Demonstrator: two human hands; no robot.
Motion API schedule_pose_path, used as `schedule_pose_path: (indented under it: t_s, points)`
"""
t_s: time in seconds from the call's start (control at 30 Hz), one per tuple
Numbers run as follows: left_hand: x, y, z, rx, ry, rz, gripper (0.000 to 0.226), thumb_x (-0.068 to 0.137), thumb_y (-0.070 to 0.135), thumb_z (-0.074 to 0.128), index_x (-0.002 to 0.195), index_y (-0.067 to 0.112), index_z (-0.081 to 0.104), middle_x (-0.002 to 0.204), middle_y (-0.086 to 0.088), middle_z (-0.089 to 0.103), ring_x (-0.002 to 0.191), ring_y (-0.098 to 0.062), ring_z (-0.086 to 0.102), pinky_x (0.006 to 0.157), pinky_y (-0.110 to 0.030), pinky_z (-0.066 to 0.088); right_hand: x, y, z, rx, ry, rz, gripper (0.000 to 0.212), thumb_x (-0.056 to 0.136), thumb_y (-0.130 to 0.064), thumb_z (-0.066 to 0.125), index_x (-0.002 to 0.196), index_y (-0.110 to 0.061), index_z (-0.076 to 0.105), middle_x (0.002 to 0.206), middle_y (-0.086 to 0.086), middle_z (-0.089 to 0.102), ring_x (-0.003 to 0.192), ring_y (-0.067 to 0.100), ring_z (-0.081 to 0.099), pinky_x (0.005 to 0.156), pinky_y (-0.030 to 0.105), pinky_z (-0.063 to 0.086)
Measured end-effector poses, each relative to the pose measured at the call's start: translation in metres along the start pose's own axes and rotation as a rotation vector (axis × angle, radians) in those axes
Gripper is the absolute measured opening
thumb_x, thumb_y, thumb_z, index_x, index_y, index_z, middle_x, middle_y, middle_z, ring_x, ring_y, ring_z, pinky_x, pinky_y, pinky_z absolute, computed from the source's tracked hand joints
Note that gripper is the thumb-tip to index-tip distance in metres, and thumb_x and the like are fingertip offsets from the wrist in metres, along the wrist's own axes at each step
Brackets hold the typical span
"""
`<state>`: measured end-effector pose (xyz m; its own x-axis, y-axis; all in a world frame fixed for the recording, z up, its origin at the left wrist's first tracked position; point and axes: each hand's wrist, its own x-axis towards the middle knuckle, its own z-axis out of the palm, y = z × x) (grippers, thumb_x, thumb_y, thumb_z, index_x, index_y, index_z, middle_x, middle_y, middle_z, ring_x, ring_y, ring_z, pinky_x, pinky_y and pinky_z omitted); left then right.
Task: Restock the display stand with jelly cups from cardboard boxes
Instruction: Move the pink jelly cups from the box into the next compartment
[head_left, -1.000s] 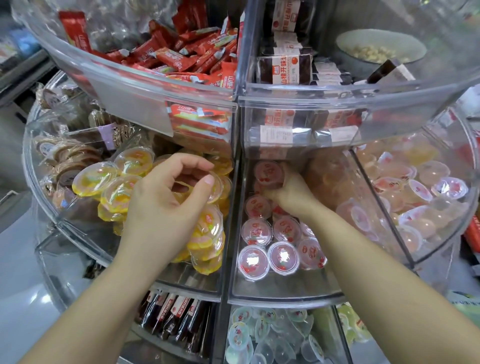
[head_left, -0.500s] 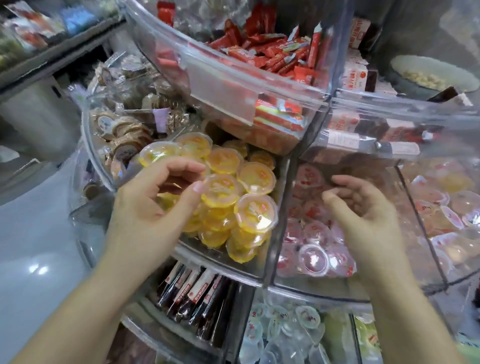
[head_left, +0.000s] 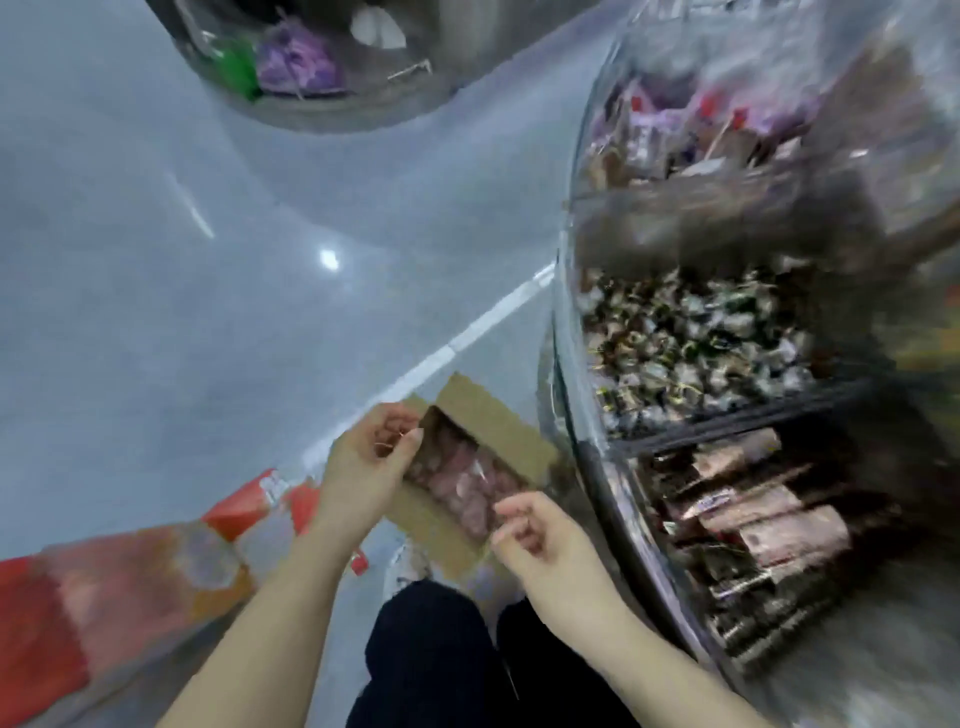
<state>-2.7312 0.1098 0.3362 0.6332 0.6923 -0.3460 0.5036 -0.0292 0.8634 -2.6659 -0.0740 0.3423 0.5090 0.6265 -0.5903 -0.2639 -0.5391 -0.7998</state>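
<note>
Both bare hands out over an open cardboard box (head_left: 457, 467) on the grey floor (head_left: 156, 312), flaps folded outward. Inside the box, reddish-pink jelly cups (head_left: 467, 483) under clear film, blurred, count not readable. Left hand (head_left: 363, 467) above the box's left edge, thumb and forefinger pinched close together, grip narrow; whether anything thin sits between the fingertips cannot be told through the blur. Right hand (head_left: 540, 540) at the box's near right corner, fingers curled loosely inward, grip half-closed, holding nothing visible. Neither hand clearly touching the cups.

Just right of the box, the curved clear wall of the display stand (head_left: 566, 322), tiered. In the middle tier, a heap of small dark-and-silver wrapped sweets (head_left: 696, 343). In the tier below, brown wrapped bars (head_left: 763, 519) lying in rows. In the top tier, mixed purple and red packets (head_left: 691, 130), too smeared to name.

On the floor to the left, a red and orange printed carton (head_left: 104, 587), lying long and low, near the left forearm. At the bottom centre, dark trouser legs (head_left: 431, 660), with a pale shoe (head_left: 410, 564) showing just below the box. Far off at the top, the round base of another stand (head_left: 311, 67) with purple and green packets behind its clear wall. Whole view motion-blurred, worst at the right edge.
</note>
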Motion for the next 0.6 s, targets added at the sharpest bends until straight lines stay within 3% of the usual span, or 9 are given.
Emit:
schedule_pose_path:
  t_s: [0.13,0.2,0.27,0.37,0.47,0.6]
  points:
    - [0.044,-0.121,-0.002,0.133,-0.08,-0.204,0.021,0.087,0.004,0.058,0.086,0.024,0.063,0.078,0.01,0.062,0.071,0.004,0.057,0.064,-0.002,0.04,0.083,0.122,0.044,-0.265,0.095,0.355,0.022,0.083,-0.012,0.061,0.103,-0.019,0.054,0.079,0.0,0.059,0.074,0.016,0.059,0.068,0.021,0.042]
    - [0.075,-0.18,0.001,0.232,-0.12,-0.269,0.023,0.086,0.008,0.06,0.085,0.031,0.062,0.08,0.01,0.064,0.081,-0.009,0.061,0.073,-0.014,0.046,0.121,0.174,0.057,-0.302,0.19,0.523,0.032,0.083,-0.011,0.062,0.113,-0.008,0.053,0.097,0.016,0.065,0.094,0.029,0.063,0.081,0.031,0.047]
    - [0.111,-0.235,0.01,0.399,-0.191,-0.31,0.02,0.084,0.013,0.062,0.101,0.025,0.064,0.098,0.003,0.066,0.1,-0.019,0.061,0.087,-0.031,0.048,0.162,0.22,0.07,-0.304,0.238,0.653,0.044,0.084,-0.01,0.061,0.124,0.001,0.046,0.116,0.024,0.06,0.109,0.033,0.058,0.092,0.037,0.046]
    - [0.165,-0.305,0.027,0.672,-0.291,-0.181,0.049,0.082,0.016,0.063,0.128,0.01,0.048,0.13,-0.013,0.05,0.12,-0.033,0.045,0.099,-0.041,0.038,0.219,0.274,0.095,-0.324,0.219,0.747,0.05,0.088,-0.017,0.059,0.128,0.007,0.041,0.129,0.024,0.052,0.121,0.036,0.049,0.1,0.039,0.039]
    - [0.204,-0.358,0.044,0.801,-0.345,-0.132,0.063,0.082,0.017,0.061,0.138,0.003,0.034,0.139,-0.02,0.039,0.127,-0.037,0.038,0.105,-0.042,0.033,0.255,0.312,0.112,-0.215,0.339,0.818,0.054,0.086,-0.02,0.06,0.131,0.003,0.039,0.13,0.021,0.051,0.12,0.033,0.05,0.095,0.035,0.041]
    - [0.219,-0.394,0.058,0.829,-0.435,-0.203,0.041,0.087,0.014,0.052,0.128,0.013,0.046,0.121,-0.022,0.057,0.111,-0.041,0.052,0.088,-0.042,0.043,0.256,0.34,0.111,-0.343,0.472,0.821,0.047,0.085,-0.007,0.055,0.127,-0.001,0.034,0.114,0.022,0.059,0.105,0.038,0.057,0.073,0.032,0.038]
